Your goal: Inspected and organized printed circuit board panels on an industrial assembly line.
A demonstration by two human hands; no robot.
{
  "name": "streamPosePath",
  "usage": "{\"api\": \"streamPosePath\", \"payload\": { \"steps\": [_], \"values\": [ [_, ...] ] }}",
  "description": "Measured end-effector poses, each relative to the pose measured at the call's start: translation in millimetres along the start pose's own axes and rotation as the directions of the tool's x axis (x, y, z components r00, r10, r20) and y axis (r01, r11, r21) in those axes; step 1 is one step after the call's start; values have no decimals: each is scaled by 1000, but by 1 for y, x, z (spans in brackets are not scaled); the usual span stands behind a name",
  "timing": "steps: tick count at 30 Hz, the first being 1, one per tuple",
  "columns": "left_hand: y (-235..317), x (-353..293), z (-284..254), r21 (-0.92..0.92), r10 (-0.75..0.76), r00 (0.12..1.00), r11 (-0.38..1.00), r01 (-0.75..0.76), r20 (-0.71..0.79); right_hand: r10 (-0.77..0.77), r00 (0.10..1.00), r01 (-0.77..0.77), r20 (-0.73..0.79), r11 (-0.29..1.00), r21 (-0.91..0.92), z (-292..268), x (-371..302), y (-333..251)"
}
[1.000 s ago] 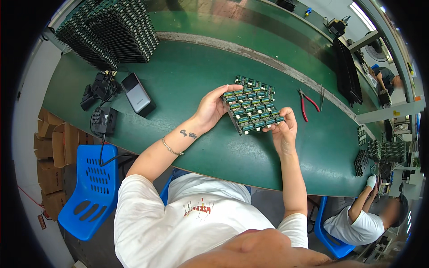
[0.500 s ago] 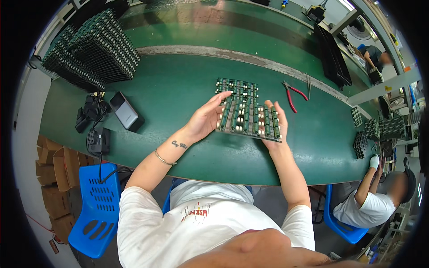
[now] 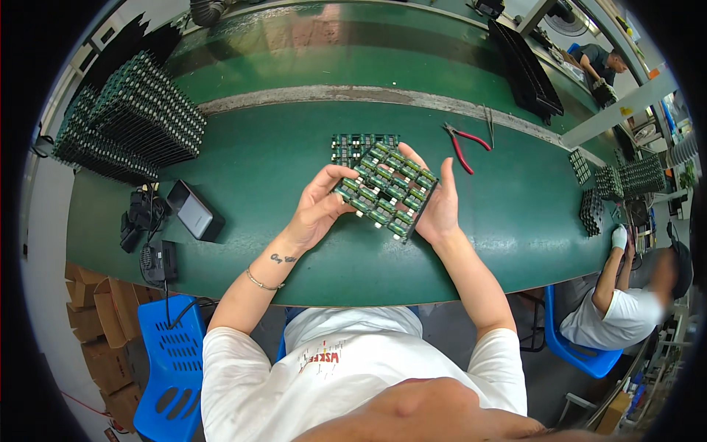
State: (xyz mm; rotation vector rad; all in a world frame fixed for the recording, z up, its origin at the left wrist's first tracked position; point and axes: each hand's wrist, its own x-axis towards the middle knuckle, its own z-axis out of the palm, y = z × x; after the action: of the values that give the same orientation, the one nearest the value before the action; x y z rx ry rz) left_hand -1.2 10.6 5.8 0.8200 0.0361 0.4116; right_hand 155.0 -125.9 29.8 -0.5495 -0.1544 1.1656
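Observation:
A green circuit board panel (image 3: 388,187), with rows of cylindrical parts and small white blocks, is held tilted above the bench. My left hand (image 3: 322,205) pinches its left corner between thumb and fingers. Against the panel's right edge lies my right hand (image 3: 440,206), its fingers partly hidden behind the board and its thumb raised away from it. Just beyond, a second circuit board panel (image 3: 344,150) lies on the green bench, partly covered by the held one. Red-handled pliers (image 3: 460,147) and metal tweezers (image 3: 490,127) rest to the right of it.
Tall stacks of circuit board panels (image 3: 147,110) stand at the far left. Nearer are a grey-black power bank (image 3: 195,211) and black adapters with cables (image 3: 157,261). A blue chair (image 3: 171,339) stands at left. A seated co-worker (image 3: 618,302) works at right, near more panel stacks (image 3: 639,177).
The held panel has turned and tilted so its component face shows more fully. My left hand has moved to its left corner, and my right thumb now stands away from the board.

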Motion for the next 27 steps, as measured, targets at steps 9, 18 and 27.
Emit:
{"api": "streamPosePath", "payload": {
  "steps": [9,18,27],
  "values": [
    [-3,0,1,161,-5,994,987,-13,114,57,997,-49,55,990,-133,-6,2,-3],
    [-3,-1,2,100,-29,992,995,17,120,88,996,-89,-13,981,-174,-7,3,-4],
    [-4,-1,0,118,-52,993,992,39,105,100,995,-103,-29,977,-186,-9,4,-3]
  ]
}}
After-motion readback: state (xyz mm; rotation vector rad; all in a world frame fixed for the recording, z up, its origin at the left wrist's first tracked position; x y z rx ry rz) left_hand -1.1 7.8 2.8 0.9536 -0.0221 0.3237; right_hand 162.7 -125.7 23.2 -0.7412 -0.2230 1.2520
